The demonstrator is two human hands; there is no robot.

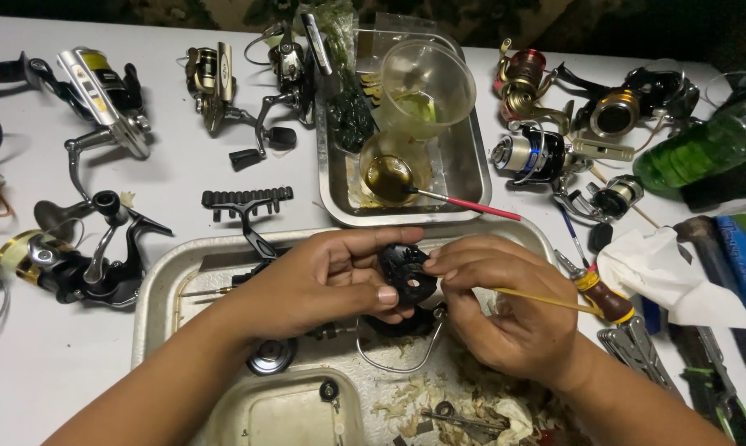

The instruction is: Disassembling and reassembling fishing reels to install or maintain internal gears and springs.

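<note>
Black reel part (pixel 407 277) pinched in left hand (pixel 331 277); right hand (pixel 505 310) fingertips touching from three o'clock, clasping yellow stick (pixel 546 301).

Left hand (pixel 331 277) grips a black reel body (pixel 407 277) from the left side; right hand (pixel 505 310) pinches the same part and carries a thin yellow stick (pixel 546 301), both over a metal tray (pixel 162 285) littered with shavings. Behind: a smaller steel tray (pixel 472 165) with two clear plastic cups (pixel 426 87) and a red-handled brush (pixel 464 202). Around, on the white table (pixel 51 363): several spinning reels (pixel 108 95), a white tissue (pixel 662 272), a green bottle (pixel 703 149).
</note>
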